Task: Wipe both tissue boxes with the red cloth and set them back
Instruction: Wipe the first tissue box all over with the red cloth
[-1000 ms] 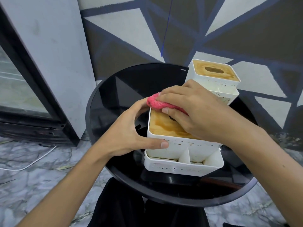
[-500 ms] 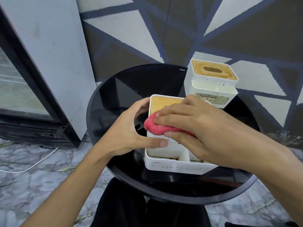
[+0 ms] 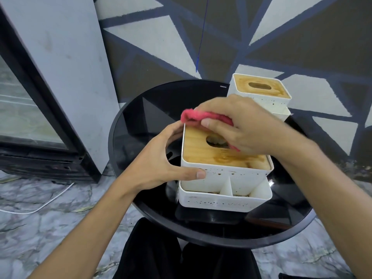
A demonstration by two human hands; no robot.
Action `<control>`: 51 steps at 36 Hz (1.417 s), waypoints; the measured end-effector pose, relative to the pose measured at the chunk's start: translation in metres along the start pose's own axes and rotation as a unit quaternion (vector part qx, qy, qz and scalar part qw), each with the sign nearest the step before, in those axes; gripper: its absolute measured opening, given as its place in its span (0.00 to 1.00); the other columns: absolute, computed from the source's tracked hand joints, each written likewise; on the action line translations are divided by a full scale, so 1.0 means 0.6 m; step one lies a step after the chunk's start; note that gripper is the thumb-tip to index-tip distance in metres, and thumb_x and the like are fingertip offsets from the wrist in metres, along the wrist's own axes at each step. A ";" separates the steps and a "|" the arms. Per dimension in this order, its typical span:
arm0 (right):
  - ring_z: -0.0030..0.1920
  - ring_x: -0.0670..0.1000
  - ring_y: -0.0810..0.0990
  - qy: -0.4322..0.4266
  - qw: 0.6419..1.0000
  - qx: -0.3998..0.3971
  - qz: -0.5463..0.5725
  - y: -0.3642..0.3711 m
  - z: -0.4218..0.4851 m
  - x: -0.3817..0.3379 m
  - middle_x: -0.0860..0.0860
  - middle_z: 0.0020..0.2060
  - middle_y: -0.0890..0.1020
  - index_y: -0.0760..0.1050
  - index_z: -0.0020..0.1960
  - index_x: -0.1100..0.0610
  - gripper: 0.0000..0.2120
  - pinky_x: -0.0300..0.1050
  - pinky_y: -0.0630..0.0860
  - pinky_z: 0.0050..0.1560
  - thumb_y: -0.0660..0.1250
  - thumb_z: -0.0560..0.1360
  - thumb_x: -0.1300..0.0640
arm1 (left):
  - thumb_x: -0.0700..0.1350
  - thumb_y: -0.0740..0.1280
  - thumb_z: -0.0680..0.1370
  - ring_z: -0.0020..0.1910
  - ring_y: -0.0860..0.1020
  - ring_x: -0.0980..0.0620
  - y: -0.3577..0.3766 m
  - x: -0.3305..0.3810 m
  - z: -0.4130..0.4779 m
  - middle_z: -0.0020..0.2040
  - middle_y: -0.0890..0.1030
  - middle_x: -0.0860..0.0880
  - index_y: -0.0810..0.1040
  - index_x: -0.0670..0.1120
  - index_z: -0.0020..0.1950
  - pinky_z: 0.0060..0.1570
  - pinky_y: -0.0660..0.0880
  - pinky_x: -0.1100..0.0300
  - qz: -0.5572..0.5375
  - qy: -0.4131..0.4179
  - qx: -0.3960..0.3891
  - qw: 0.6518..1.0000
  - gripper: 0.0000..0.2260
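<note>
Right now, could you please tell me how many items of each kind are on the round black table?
Tissue boxes: 2 (near tissue box, gripped by the left hand; far tissue box)
Cloths: 1 (red cloth, held by the right hand on the near box's lid)
Total: 3

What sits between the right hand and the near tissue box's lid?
The red cloth, pressed under the right hand onto the near tissue box; head view shows it.
</note>
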State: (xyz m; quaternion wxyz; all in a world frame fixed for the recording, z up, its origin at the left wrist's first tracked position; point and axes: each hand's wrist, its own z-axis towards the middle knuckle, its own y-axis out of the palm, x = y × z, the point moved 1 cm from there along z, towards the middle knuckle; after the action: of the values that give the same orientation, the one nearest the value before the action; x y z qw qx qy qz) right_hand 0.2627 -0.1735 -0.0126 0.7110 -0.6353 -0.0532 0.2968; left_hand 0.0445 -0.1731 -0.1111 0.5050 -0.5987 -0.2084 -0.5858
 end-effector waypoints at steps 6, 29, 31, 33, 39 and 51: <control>0.56 0.47 0.72 -0.018 0.999 -0.009 -0.026 0.016 -0.022 -0.010 0.35 0.61 0.83 0.77 0.73 0.38 0.17 0.44 0.72 0.59 0.59 0.87 0.46 | 0.48 0.86 0.66 0.76 0.74 0.55 0.003 0.003 0.002 0.76 0.76 0.57 0.68 0.51 0.81 0.76 0.71 0.50 -0.004 0.016 0.007 1.000 0.47; 0.50 0.46 0.77 -0.074 0.995 -0.061 0.004 -0.007 -0.090 -0.060 0.42 0.51 0.88 0.84 0.65 0.45 0.16 0.42 0.73 0.53 0.61 0.84 0.46 | 0.49 0.86 0.64 0.76 0.74 0.53 0.003 -0.007 0.001 0.75 0.77 0.56 0.67 0.51 0.81 0.77 0.70 0.45 -0.017 0.009 0.011 1.000 0.49; 0.46 0.47 0.80 -0.069 0.996 -0.049 0.033 -0.018 -0.084 -0.054 0.45 0.44 0.88 0.85 0.63 0.46 0.14 0.40 0.75 0.48 0.63 0.83 0.46 | 0.49 0.86 0.65 0.76 0.74 0.52 0.004 -0.006 0.000 0.75 0.77 0.55 0.67 0.51 0.81 0.76 0.71 0.45 -0.030 0.009 0.009 0.999 0.48; 0.40 0.47 0.84 -0.063 0.995 -0.025 0.069 -0.032 -0.074 -0.044 0.48 0.39 0.87 0.84 0.62 0.46 0.13 0.36 0.77 0.44 0.64 0.84 0.48 | 0.46 0.85 0.66 0.76 0.75 0.50 0.005 -0.005 -0.001 0.75 0.78 0.53 0.68 0.51 0.81 0.75 0.73 0.43 -0.045 0.009 0.005 0.999 0.47; 0.46 0.44 0.83 -0.028 0.998 0.043 0.032 -0.057 -0.031 -0.014 0.42 0.41 0.87 0.85 0.63 0.47 0.11 0.36 0.76 0.48 0.67 0.85 0.55 | 0.47 0.86 0.65 0.76 0.74 0.53 0.004 -0.004 0.000 0.75 0.77 0.56 0.67 0.52 0.81 0.75 0.73 0.47 -0.046 0.009 0.008 0.999 0.48; 0.49 0.43 0.75 -0.009 0.997 -0.057 -0.047 -0.007 0.009 -0.027 0.40 0.53 0.85 0.82 0.66 0.44 0.12 0.43 0.73 0.56 0.63 0.87 0.50 | 0.44 0.87 0.66 0.75 0.76 0.50 0.006 -0.005 0.002 0.73 0.79 0.52 0.69 0.49 0.79 0.74 0.74 0.46 -0.049 0.006 0.009 0.999 0.45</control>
State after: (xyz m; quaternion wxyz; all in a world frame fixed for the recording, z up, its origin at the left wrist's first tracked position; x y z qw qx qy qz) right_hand 0.2485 -0.1766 -0.0026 0.6861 -0.6689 -0.1061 0.2656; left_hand 0.0472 -0.1723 -0.1150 0.4820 -0.5798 -0.2395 -0.6117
